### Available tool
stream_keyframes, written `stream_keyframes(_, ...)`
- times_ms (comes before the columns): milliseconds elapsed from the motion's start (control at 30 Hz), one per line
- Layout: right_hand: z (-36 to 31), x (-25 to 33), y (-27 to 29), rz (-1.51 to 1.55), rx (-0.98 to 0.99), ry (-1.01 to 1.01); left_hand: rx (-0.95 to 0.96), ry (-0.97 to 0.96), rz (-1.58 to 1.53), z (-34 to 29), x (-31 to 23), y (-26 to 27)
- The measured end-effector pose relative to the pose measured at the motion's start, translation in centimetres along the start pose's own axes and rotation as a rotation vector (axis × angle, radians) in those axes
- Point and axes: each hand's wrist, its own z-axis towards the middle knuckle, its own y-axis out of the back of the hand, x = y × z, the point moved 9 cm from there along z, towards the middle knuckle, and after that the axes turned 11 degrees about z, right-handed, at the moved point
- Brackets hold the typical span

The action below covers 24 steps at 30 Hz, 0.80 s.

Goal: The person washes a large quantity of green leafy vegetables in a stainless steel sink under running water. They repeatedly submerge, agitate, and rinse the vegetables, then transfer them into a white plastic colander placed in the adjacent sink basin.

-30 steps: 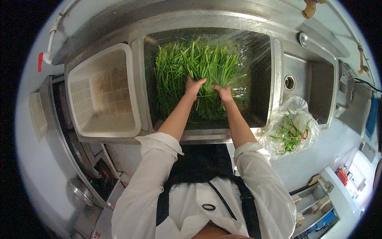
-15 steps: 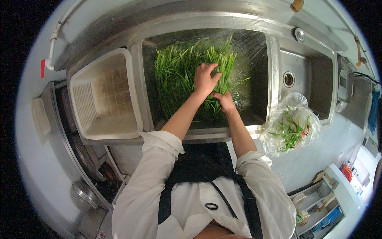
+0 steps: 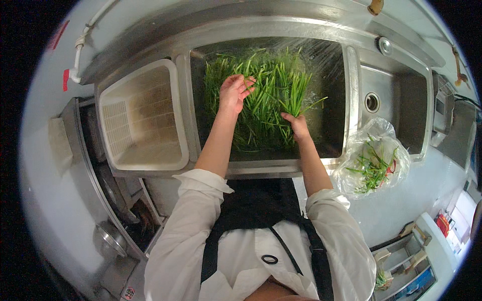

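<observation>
Long green chives [image 3: 241,110] lie in water across the steel sink basin [image 3: 329,120]. My right hand [image 3: 297,125] is closed around the lower ends of a bunch of chives [image 3: 296,93], whose blades fan upward and away from me. One stray blade sticks out to the right. To the left, my left hand [image 3: 235,93] is raised over the pile with its fingers apart and slightly curled. Some blades show close to its fingertips; nothing is clearly gripped there.
A white plastic basket [image 3: 181,120] stands left of the basin. On the right is a second sink [image 3: 396,95] with a round drain. A clear plastic bag [image 3: 346,173] with green scraps hangs at the front edge. Water sprays into the basin's far right corner.
My left hand has moved left, away from the bunch in my right hand. The right hand keeps its hold, and the bunch's blades now fan out more. The whole view has shifted slightly.
</observation>
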Motion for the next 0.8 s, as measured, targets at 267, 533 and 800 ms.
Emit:
stream_keyframes(267,0.2,0.6,-3.2,-0.209,0.005,0.111,0.036,-0.001,-0.141,-1.1,-1.1,0.5)
stream_keyframes(533,-5.0,11.4,-10.2,-1.344,-0.043,0.330,0.081,-0.216,0.234,-6.3,-5.3,-2.3)
stream_keyframes(800,-9.5,9.6,-12.0,-0.649,0.067,0.599,0.204,-0.289,0.561,-11.7,-1.4,-6.4)
